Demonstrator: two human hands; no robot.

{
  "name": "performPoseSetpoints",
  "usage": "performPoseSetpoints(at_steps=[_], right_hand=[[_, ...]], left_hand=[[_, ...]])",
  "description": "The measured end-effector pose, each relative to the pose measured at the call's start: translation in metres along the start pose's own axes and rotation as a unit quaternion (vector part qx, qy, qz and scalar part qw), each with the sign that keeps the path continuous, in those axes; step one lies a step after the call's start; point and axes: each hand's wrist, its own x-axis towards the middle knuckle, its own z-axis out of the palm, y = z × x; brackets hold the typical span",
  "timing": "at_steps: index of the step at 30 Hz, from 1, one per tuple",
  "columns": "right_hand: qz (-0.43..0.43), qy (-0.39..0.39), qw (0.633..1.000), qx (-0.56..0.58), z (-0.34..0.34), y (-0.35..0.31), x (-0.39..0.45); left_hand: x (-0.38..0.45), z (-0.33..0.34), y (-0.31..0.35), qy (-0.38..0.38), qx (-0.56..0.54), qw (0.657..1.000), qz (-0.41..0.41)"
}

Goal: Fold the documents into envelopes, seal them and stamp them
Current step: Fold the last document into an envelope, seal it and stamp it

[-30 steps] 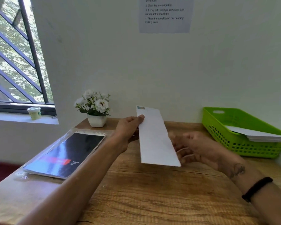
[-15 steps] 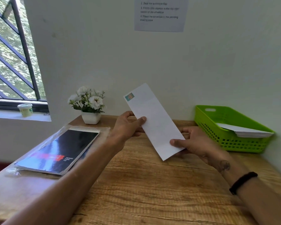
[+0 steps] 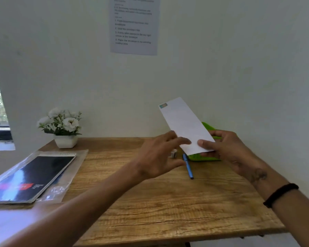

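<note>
A long white envelope with a small stamp in its upper left corner stands tilted above the back right of the wooden table. My right hand pinches its lower end, thumb on the front. My left hand hovers beside the envelope's lower left edge with fingers stretched out; its fingertips just touch the paper. The green basket is mostly hidden behind the envelope and my right hand.
A blue pen lies on the table below the envelope, with a small white object beside it. A potted white flower stands at the back left. A dark notebook in a plastic sleeve lies at left. An instruction sheet hangs on the wall.
The envelope has moved right, in front of the green basket. My left hand has loosened its grip and slid down to the lower edge. My right hand still holds the bottom end.
</note>
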Motion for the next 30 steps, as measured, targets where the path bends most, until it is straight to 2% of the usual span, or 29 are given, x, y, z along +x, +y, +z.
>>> performPoseSetpoints(at_steps=[3,6,9,14,17,22,25,30], right_hand=[[0.007,0.005,0.999,0.045,-0.024,-0.013,-0.002],[0.020,0.016,0.997,0.071,-0.041,-0.020,-0.005],[0.001,0.068,0.996,0.052,-0.052,-0.019,-0.007],[-0.084,0.107,0.982,-0.127,-0.060,-0.004,-0.009],[-0.147,0.160,0.933,-0.287,-0.061,0.004,-0.003],[-0.220,0.167,0.877,-0.393,-0.057,0.016,0.021],[-0.229,0.152,0.859,-0.431,-0.056,0.024,0.034],[-0.259,0.162,0.836,-0.456,-0.051,0.035,0.033]], left_hand=[[0.028,0.012,0.024,0.072,0.033,0.993,0.086],[0.053,0.026,0.036,0.128,0.035,0.988,0.079],[0.070,0.034,0.040,0.143,0.020,0.989,0.040],[0.083,0.049,0.037,0.102,0.002,0.995,-0.019],[0.088,0.061,0.028,0.081,-0.025,0.996,-0.026],[0.091,0.078,0.016,0.060,-0.082,0.995,-0.018],[0.083,0.084,0.009,0.074,-0.101,0.990,-0.064],[0.041,0.088,-0.019,0.098,-0.119,0.963,-0.222]])
